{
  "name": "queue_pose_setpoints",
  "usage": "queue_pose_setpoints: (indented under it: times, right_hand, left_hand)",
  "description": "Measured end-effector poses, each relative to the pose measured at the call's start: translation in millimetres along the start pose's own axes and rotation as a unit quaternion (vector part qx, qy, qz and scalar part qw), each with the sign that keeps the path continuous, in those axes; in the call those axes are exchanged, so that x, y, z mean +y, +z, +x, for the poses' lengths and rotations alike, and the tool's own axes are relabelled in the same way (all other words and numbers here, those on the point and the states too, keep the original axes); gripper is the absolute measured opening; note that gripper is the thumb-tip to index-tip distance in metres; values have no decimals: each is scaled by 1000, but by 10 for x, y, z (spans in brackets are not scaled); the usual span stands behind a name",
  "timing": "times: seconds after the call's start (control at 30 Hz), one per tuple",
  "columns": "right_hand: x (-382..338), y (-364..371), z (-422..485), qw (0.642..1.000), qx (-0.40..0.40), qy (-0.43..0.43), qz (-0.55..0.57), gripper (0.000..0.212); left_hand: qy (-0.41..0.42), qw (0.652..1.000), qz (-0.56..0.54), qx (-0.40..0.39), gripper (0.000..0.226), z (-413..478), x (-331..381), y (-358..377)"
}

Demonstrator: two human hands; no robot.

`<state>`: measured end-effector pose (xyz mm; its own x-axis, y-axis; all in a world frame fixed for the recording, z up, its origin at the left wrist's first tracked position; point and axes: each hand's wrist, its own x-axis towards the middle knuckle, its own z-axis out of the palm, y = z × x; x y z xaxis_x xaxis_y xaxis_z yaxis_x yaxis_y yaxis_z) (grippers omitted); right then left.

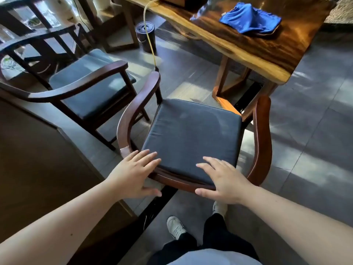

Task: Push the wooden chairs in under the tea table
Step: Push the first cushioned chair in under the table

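Left hand [133, 175], right hand [221, 180] spread flat on chair [191, 131] back rail; table [267, 54] edge just ahead.

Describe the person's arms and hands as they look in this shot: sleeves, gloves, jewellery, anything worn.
Both forearms are bare right up to the frame's edge, so no sleeves show. The left hand and right hand wear no gloves; no rings, watch or bracelet are visible. Nails look short and unpainted. A small dark mark sits on the left forearm. Lower down, dark trousers and white shoes show.
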<state>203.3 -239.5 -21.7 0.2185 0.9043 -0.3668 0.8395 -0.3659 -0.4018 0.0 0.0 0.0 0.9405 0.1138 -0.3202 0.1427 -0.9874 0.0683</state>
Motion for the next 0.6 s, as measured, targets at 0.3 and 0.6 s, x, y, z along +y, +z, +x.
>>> queue_pose_setpoints:
  times: [0.3,0.6]
  right_hand:
    - [-93,396,-107,997,56,35,42,51]
    - [-251,452,187,990,131,47,19,37]
  left_hand:
    - [74,996,18,-35,22,297,-100,199]
    - [60,993,73,-72,15,474,-484,75]
